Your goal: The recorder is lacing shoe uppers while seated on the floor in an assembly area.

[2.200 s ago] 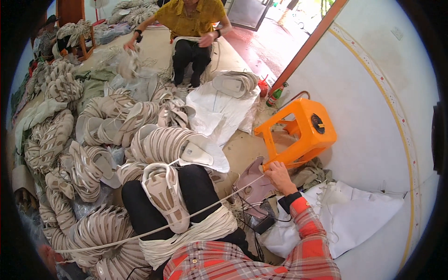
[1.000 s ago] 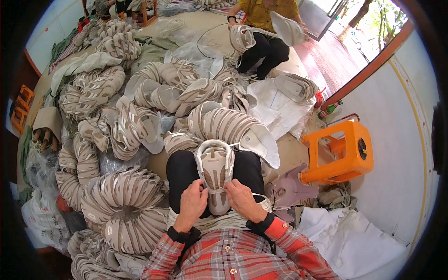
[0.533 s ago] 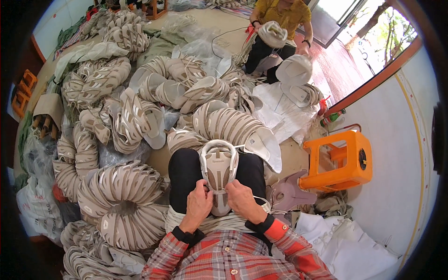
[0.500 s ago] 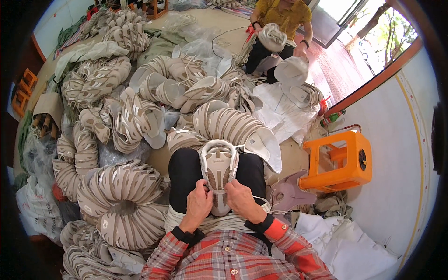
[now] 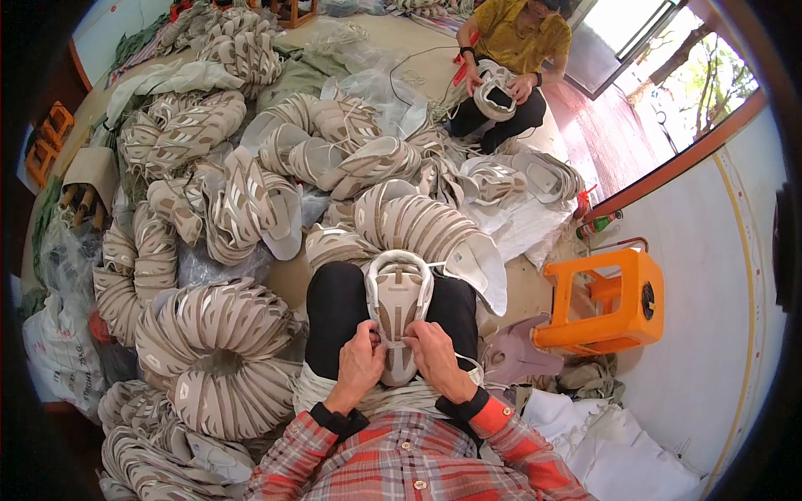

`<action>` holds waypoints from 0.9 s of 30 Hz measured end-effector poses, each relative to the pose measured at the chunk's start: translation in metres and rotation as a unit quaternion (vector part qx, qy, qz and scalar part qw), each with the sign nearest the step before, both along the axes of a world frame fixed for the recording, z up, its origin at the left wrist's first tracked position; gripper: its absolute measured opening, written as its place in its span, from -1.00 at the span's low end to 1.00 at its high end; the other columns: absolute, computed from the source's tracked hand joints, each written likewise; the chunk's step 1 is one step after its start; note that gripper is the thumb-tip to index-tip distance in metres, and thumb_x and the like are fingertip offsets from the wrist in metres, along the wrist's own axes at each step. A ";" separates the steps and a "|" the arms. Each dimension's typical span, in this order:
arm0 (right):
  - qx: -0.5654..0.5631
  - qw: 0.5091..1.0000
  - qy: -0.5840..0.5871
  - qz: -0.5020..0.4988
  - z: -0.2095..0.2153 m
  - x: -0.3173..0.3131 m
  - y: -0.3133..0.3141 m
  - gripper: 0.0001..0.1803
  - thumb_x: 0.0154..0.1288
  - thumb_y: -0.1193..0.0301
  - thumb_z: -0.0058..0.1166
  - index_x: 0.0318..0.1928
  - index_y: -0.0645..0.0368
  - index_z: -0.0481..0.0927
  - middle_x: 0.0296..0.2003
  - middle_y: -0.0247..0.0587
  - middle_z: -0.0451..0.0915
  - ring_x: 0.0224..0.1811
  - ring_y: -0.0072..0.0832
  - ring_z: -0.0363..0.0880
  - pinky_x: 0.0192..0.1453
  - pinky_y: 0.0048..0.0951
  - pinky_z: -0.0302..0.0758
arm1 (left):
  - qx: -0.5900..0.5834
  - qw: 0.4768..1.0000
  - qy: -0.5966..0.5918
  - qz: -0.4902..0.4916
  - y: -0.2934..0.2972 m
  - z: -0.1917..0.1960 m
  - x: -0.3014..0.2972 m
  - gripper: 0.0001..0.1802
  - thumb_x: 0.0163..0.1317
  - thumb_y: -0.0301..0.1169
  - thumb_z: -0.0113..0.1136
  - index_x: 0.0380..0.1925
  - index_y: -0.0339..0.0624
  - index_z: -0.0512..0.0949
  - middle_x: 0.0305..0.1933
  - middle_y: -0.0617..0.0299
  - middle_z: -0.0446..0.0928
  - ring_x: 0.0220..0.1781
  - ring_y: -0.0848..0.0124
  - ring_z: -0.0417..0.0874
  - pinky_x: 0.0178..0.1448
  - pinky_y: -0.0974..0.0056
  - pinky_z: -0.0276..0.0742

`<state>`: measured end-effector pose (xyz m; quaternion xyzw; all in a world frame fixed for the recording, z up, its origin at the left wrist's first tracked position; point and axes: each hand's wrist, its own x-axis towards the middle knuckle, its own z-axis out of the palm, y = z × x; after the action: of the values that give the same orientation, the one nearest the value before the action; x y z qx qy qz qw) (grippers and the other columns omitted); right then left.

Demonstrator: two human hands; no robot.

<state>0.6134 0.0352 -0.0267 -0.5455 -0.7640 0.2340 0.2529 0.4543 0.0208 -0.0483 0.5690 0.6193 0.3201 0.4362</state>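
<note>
A beige and white shoe upper point(image 5: 398, 301) lies between my thighs, its padded collar pointing away from me and its toe toward my belly. Pinched fingers of my left hand point(image 5: 361, 363) grip its left edge, low on the tongue. On the opposite edge my right hand point(image 5: 439, 359) is closed in the same way. Between the fingertips a short pale strip, like a lace, crosses the upper; whether either hand also holds a lace end is too small to tell. A bundle of white laces point(image 5: 393, 402) lies across my lap beneath the toe.
Long curved stacks of nested shoe uppers point(image 5: 221, 363) cover the floor on the left and ahead. An orange plastic stool point(image 5: 606, 301) lies tipped at the right, beside white cloth point(image 5: 618, 447). At the far right, a co-worker point(image 5: 514, 58) sits holding another upper near an open doorway.
My hands stay at the same spot on the upper, with only small finger shifts. The co-worker has drawn an upper onto the lap with both hands. The whole view has tilted slightly.
</note>
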 end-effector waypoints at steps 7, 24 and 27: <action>-0.045 0.994 0.077 -0.056 -0.014 -0.011 -0.006 -0.89 0.09 0.62 -0.01 -0.31 0.26 0.45 -0.48 -0.07 0.46 -0.36 -0.11 0.45 -0.28 -0.23 0.40 | -0.013 1.000 -0.006 0.019 -0.002 0.003 0.005 -0.58 0.02 -0.53 0.16 -0.06 -0.30 0.34 -0.28 -0.04 0.56 -0.25 0.15 0.64 -0.14 0.19 0.53; -0.184 0.956 0.178 -0.141 -0.005 -0.011 -0.002 -0.81 0.13 0.55 0.04 -0.21 0.27 0.43 -0.46 -0.12 0.59 -0.42 -0.43 0.59 -0.32 -0.45 0.49 | 0.174 0.982 0.044 -0.061 0.008 0.008 0.005 -0.62 0.01 -0.57 0.19 -0.12 -0.26 0.37 -0.25 0.01 0.50 -0.31 0.12 0.58 -0.24 0.19 0.50; -0.189 0.956 0.173 -0.144 -0.003 -0.010 -0.001 -0.79 0.09 0.60 0.08 -0.21 0.31 0.43 -0.46 -0.20 0.60 -0.42 -0.60 0.56 -0.35 -0.54 0.48 | 0.171 0.980 0.028 -0.096 0.020 0.015 0.004 -0.69 0.03 -0.58 0.15 -0.19 -0.24 0.37 -0.29 -0.03 0.49 -0.31 0.02 0.55 -0.28 0.13 0.46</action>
<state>0.6038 0.0344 -0.0297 -0.6391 -0.5637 0.4257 0.3042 0.4579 0.0409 -0.0334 0.7009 0.5096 0.3617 0.3439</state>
